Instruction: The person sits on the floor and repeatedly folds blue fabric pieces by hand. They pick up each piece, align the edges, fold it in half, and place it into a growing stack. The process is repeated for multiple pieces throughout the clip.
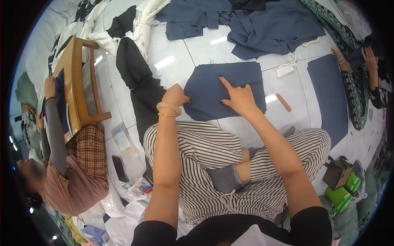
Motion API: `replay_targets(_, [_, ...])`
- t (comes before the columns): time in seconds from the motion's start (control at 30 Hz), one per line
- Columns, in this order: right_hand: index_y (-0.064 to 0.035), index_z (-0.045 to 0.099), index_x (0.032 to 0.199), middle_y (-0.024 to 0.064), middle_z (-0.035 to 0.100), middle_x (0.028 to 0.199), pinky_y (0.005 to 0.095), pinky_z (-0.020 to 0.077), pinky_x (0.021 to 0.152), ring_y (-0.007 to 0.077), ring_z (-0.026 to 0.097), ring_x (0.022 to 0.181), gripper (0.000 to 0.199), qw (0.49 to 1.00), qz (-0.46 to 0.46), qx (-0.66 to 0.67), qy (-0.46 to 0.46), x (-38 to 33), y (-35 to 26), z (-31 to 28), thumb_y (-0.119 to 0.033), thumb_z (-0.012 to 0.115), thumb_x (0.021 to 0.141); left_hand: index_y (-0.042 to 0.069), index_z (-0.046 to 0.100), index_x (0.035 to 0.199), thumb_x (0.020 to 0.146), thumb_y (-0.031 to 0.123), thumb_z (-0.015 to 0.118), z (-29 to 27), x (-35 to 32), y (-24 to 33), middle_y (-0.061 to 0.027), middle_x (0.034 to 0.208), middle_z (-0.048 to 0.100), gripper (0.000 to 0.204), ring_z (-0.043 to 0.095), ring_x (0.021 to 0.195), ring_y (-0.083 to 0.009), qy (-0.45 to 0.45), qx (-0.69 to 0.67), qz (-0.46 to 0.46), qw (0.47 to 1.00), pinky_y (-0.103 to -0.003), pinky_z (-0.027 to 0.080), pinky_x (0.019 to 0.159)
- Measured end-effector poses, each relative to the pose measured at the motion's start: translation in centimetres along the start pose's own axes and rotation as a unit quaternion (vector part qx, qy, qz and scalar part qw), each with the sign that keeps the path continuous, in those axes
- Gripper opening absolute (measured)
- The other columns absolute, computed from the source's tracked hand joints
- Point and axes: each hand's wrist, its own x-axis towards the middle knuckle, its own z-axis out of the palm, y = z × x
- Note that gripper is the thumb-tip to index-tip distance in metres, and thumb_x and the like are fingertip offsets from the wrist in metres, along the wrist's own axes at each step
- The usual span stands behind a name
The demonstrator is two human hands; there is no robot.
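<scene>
A stack of cut navy-blue fabric [205,84] lies flat on the tiles in front of my crossed legs, its upper edge frayed with loose threads. My left hand [174,96], with bangles at the wrist, is closed at the fabric's left edge, thumb on top; the curled fingertips are hidden. Across the middle of the cloth rests my right hand [242,100], with index finger stretched forward and thumb spread to the left, holding nothing. To the right of the cloth lies a seam ripper [282,101] with an orange-brown handle.
Black cloth [135,76] runs along the left. More navy pieces [279,30] lie at the far side, and a navy panel [328,94] at right. A white block with thread [284,70] sits between. Co-workers sit left, by a wooden table [76,82], and right. A phone [120,168] lies left.
</scene>
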Motion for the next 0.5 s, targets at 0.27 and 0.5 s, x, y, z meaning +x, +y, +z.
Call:
replay_targets(0.27, [-0.0218, 0.030, 0.155, 0.0100, 0.068, 0.070, 0.0380, 0.0402, 0.080, 0.0271, 0.065, 0.069, 0.085, 0.999, 0.013, -0.003, -0.031, 0.2, -0.3, -0.2, -0.039, 0.074, 0.084, 0.000, 0.048, 0.116, 0.079, 0.004, 0.075, 0.2, -0.2, -0.4, -0.0126, 0.085, 0.068, 0.046, 0.070, 0.073, -0.0167, -0.111, -0.177, 0.048, 0.977, -0.028, 0.059, 0.063])
replay_targets(0.5, [-0.0220, 0.030, 0.155, 0.0098, 0.069, 0.074, 0.0385, 0.0403, 0.079, 0.0271, 0.066, 0.071, 0.085, 1.000, -0.001, 0.021, -0.013, 0.1, -0.2, 0.4, -0.037, 0.074, 0.085, 0.002, 0.066, 0.102, 0.079, -0.002, 0.066, -1.6, -3.7, 1.1, -0.0055, 0.085, 0.070, 0.023, 0.063, 0.065, -0.0105, -0.089, -0.095, 0.099, 0.987, -0.024, 0.055, 0.065])
